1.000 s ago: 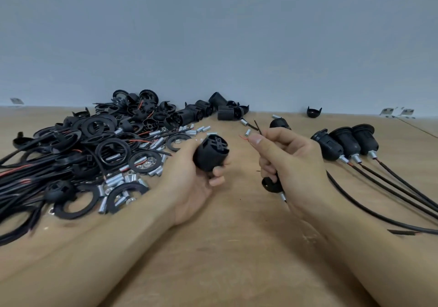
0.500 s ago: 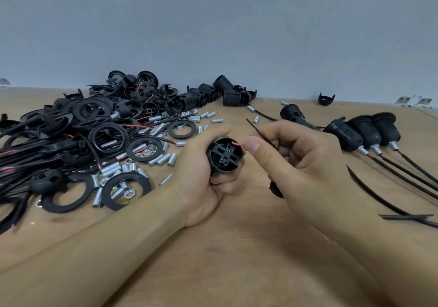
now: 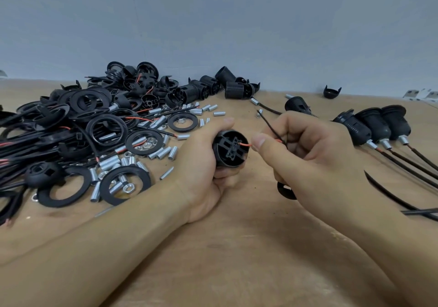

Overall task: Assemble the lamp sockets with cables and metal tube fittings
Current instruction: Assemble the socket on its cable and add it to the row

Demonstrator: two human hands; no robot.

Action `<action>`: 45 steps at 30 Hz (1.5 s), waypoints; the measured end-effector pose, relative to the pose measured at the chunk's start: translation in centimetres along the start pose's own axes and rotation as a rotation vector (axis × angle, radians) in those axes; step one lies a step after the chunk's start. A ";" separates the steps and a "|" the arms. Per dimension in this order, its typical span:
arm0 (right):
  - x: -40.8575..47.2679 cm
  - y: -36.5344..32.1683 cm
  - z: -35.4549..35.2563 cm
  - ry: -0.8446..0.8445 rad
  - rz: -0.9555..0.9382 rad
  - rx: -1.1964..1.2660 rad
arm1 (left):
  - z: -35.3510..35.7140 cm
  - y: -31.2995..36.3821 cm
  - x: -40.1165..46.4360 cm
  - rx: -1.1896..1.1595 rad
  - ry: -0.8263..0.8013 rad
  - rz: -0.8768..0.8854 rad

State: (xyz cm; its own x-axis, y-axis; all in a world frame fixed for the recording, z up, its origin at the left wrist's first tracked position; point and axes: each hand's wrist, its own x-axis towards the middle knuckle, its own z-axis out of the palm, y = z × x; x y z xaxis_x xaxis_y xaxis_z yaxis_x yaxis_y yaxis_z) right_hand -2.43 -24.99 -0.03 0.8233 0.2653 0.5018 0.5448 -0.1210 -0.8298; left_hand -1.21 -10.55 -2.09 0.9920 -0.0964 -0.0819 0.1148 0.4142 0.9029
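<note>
My left hand (image 3: 201, 174) grips a black lamp socket body (image 3: 228, 149), its terminal end turned toward me. My right hand (image 3: 305, 150) pinches the thin red wire (image 3: 245, 144) of a black cable (image 3: 270, 126) between thumb and forefinger. The wire's tip touches the socket's terminal block. A black cap (image 3: 285, 190) hangs below my right hand, partly hidden by it. The cable runs off to the right over the wooden table (image 3: 237, 247).
A heap of black rings, caps and cables (image 3: 78, 126) with several small metal tubes (image 3: 163, 152) and nuts fills the left. Loose socket bodies (image 3: 234, 88) lie at the back. Three assembled sockets (image 3: 376, 124) with cables lie at the right. A grey wall stands behind.
My hands have come together. The right hand brought the red wire end from beside the socket up to its terminal block. The left hand turned the socket's terminal end toward me.
</note>
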 end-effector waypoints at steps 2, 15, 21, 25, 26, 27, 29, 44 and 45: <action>0.0 0.1 0.0 0.011 0.011 -0.024 | 0.0 0.0 0.0 0.028 0.018 0.005; -0.6 0.2 0.7 0.013 -0.169 -0.172 | 0.2 -0.4 -0.4 0.127 0.114 0.097; -0.6 0.3 0.7 0.023 -0.091 0.046 | 0.3 0.0 -0.5 -0.001 -0.062 0.032; -0.6 0.6 0.9 0.025 -0.072 0.024 | 0.1 -0.1 -0.6 0.002 -0.064 0.033; -0.7 0.6 1.0 0.032 -0.066 0.062 | 0.2 -0.1 -0.6 -0.010 -0.072 0.027; -0.7 0.6 1.0 0.036 -0.061 0.097 | 0.2 0.0 -0.6 -0.018 -0.080 0.022; -0.6 0.5 0.9 0.032 -0.062 0.112 | 0.2 0.0 -0.7 -0.017 -0.087 0.016; -0.6 0.7 0.9 0.011 -0.174 -0.084 | 0.2 -0.2 -0.5 -0.032 -0.036 -0.017; -0.7 0.7 0.9 0.015 -0.198 -0.126 | 0.2 -0.2 -0.5 -0.038 -0.026 -0.015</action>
State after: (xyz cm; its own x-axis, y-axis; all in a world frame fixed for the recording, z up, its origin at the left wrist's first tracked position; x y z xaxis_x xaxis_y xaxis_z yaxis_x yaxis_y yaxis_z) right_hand -2.77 -24.35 -1.15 0.6999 0.2815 0.6564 0.7109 -0.1866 -0.6781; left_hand -1.70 -10.76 -2.17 0.9884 -0.1264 -0.0840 0.1323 0.4463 0.8850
